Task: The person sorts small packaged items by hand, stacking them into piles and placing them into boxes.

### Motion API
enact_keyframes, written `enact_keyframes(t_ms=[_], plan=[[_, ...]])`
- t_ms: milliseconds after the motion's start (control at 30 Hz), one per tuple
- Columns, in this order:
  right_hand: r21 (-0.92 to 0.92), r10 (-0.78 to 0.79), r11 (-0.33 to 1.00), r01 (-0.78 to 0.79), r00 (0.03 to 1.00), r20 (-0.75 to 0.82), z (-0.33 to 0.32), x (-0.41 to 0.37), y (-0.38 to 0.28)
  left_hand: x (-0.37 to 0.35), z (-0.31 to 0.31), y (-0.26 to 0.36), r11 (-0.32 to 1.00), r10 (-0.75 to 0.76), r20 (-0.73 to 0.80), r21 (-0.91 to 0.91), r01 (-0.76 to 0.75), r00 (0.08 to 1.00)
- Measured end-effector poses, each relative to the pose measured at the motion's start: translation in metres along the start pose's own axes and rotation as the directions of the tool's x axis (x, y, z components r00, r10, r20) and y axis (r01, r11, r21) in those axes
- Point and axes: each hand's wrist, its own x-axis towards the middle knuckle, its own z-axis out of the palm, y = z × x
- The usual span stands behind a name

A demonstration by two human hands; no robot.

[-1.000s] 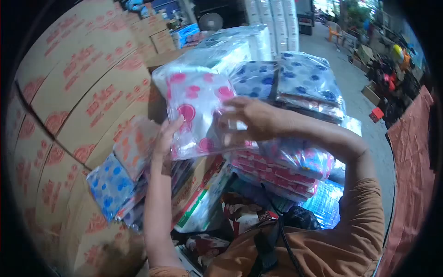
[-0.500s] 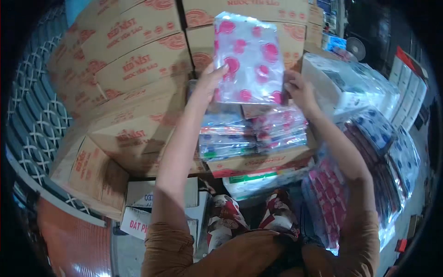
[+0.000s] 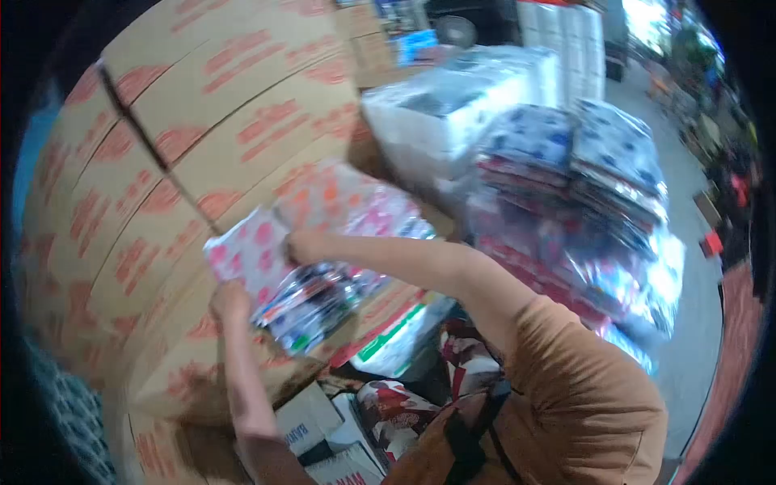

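A flat clear plastic packet with pink dots [image 3: 257, 242] lies low over the back left of an open cardboard carton [image 3: 380, 323]. My left hand [image 3: 232, 299] is closed on its near left edge. At the packet's right edge, my right hand [image 3: 305, 246] is closed too, its fingertips partly hidden and blurred. Beside and in front of it in the carton are stacked packets: an orange-dotted one [image 3: 311, 196], pink-patterned ones [image 3: 388, 214] and blue-patterned ones [image 3: 303, 311].
Stacked brown cartons with red print [image 3: 259, 121] rise behind and to the left. On the right stands a tall pile of dotted packets [image 3: 566, 186], with a plastic-wrapped white bundle [image 3: 453, 105] behind it. Small white boxes [image 3: 311, 420] sit beside my knees.
The pink-dotted packet has come down from above the carton to its back left, both hands moving with it. My view has swung to the right.
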Motion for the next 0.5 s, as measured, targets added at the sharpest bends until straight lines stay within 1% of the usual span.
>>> enact_keyframes(t_ms=[33, 67, 100, 133, 167, 233, 267, 300, 333, 367, 400, 433, 467, 500], plan=[[0.21, -0.143, 0.967, 0.145, 0.989, -0.025, -0.015, -0.009, 0.0, 0.003, -0.01, 0.007, 0.997, -0.034, 0.03, 0.075, 0.032, 0.999], [0.201, -0.109, 0.973, 0.114, 0.993, -0.036, -0.027, -0.021, -0.002, 0.006, -0.019, 0.017, 0.997, 0.003, 0.026, 0.074, -0.005, 1.0], [0.037, 0.037, 0.999, -0.038, 0.999, 0.007, -0.061, -0.035, -0.026, 0.008, -0.027, 0.027, 0.995, 0.055, -0.099, 0.087, -0.047, 0.994], [-0.131, 0.185, 0.975, -0.18, 0.982, 0.029, -0.088, -0.05, -0.045, 0.009, -0.034, 0.036, 0.992, 0.102, -0.222, 0.101, -0.081, 0.97], [-0.14, 0.204, 0.97, -0.199, 0.979, 0.021, -0.106, -0.065, -0.048, 0.013, -0.04, 0.048, 0.99, 0.121, -0.229, 0.097, -0.101, 0.966], [-0.128, 0.075, 0.99, -0.065, 0.994, 0.073, -0.142, -0.097, -0.046, 0.019, -0.059, 0.085, 0.967, 0.226, -0.212, -0.07, -0.246, 0.951], [-0.143, 0.098, 0.986, -0.087, 0.993, 0.071, -0.161, -0.117, -0.046, 0.015, -0.073, 0.109, 0.96, 0.246, -0.222, -0.079, -0.268, 0.944], [-0.205, 0.148, 0.973, -0.104, 0.965, 0.214, -0.181, -0.139, -0.046, 0.001, -0.096, 0.138, 0.949, 0.277, -0.212, -0.096, -0.302, 0.937], [-0.26, 0.204, 0.959, -0.114, 0.914, 0.35, -0.201, -0.163, -0.05, -0.004, -0.111, 0.161, 0.936, 0.308, -0.199, -0.11, -0.334, 0.93], [-0.195, 0.28, 0.956, -0.218, 0.877, 0.391, -0.225, -0.191, -0.058, 0.004, -0.108, 0.179, 0.929, 0.325, -0.205, -0.116, -0.352, 0.923], [-0.132, 0.347, 0.937, -0.323, 0.83, 0.435, -0.249, -0.22, -0.067, 0.013, -0.098, 0.2, 0.863, 0.442, -0.341, -0.092, -0.497, 0.83], [-0.283, 0.418, 0.901, -0.327, 0.828, 0.374, -0.265, -0.246, -0.074, 0.02, -0.095, 0.22, 0.78, 0.535, -0.467, -0.048, -0.624, 0.704], [-0.425, 0.477, 0.843, -0.331, 0.825, 0.304, -0.279, -0.27, -0.083, 0.009, -0.111, 0.244, 0.749, 0.564, -0.439, -0.084, -0.657, 0.7], [-0.395, 0.608, 0.773, -0.497, 0.757, 0.239, -0.298, -0.29, -0.1, -0.003, -0.129, 0.272, 0.716, 0.594, -0.41, -0.122, -0.687, 0.692]])
